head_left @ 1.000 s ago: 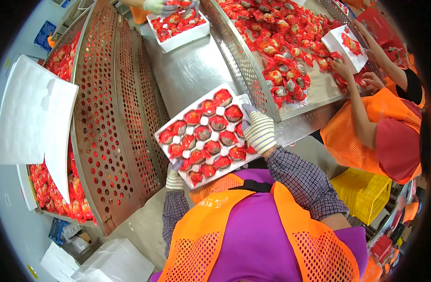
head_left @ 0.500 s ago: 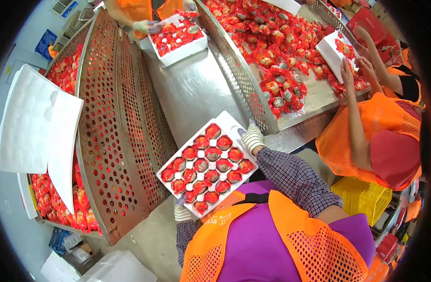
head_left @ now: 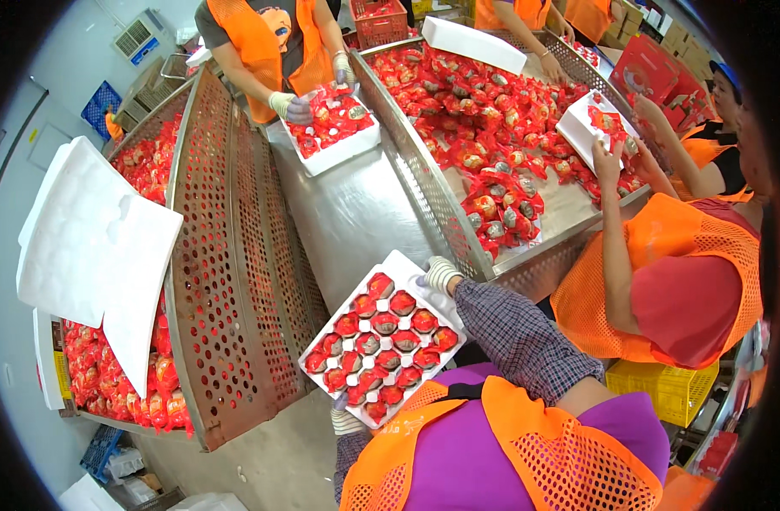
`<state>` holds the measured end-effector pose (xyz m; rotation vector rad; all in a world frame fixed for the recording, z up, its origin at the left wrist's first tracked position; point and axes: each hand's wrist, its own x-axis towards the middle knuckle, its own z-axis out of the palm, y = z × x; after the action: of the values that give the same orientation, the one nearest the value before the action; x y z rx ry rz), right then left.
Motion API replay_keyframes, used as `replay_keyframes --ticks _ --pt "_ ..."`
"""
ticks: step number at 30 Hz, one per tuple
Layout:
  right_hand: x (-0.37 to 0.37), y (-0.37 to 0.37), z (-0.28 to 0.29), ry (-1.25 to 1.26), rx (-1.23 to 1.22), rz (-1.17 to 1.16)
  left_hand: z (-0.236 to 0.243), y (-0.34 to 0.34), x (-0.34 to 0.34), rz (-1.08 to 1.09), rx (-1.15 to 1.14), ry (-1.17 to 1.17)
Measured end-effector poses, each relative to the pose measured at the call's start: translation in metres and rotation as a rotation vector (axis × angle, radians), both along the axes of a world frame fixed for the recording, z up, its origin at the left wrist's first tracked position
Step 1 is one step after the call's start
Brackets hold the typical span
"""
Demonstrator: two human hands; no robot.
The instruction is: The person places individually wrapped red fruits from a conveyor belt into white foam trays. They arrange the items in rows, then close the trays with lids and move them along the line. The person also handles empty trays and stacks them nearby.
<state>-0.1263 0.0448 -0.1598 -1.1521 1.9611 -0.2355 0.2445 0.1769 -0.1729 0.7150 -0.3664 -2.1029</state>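
A white foam tray (head_left: 381,345) of red-wrapped round pieces in rows rests on another white foam piece near my body. My right hand (head_left: 441,274), in a striped glove, closes on the foam's upper right edge. My left hand (head_left: 346,417), also gloved, holds the tray's lower left corner, its fingers partly hidden. The steel chute surface (head_left: 347,221) lies beyond the tray.
A co-worker (head_left: 271,51) handles a filled white box (head_left: 337,136) at the chute's far end. Perforated steel bins (head_left: 228,332) of red packets flank the chute, with foam sheets (head_left: 92,221) on the left. Co-workers (head_left: 645,281) work at right, above a yellow crate (head_left: 662,392).
The view has tilted up, showing more of the far co-worker and room; the tray, both my hands and the surroundings sit lower in the picture. My grip on the tray continues.
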Motion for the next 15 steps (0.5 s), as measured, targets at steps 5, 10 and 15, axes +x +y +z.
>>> replay_keyframes --ticks 5,10,15 --pt "-0.007 -0.038 0.018 0.124 -0.204 -0.136 -0.002 0.000 -0.001 0.011 0.016 -0.015" --pt "-0.030 -0.072 0.057 0.221 -0.450 -0.295 -0.005 -0.003 -0.002 0.007 0.011 -0.017" --pt "-0.043 -0.060 0.094 0.224 -0.797 -0.405 -0.018 -0.013 -0.004 0.053 0.029 -0.014"
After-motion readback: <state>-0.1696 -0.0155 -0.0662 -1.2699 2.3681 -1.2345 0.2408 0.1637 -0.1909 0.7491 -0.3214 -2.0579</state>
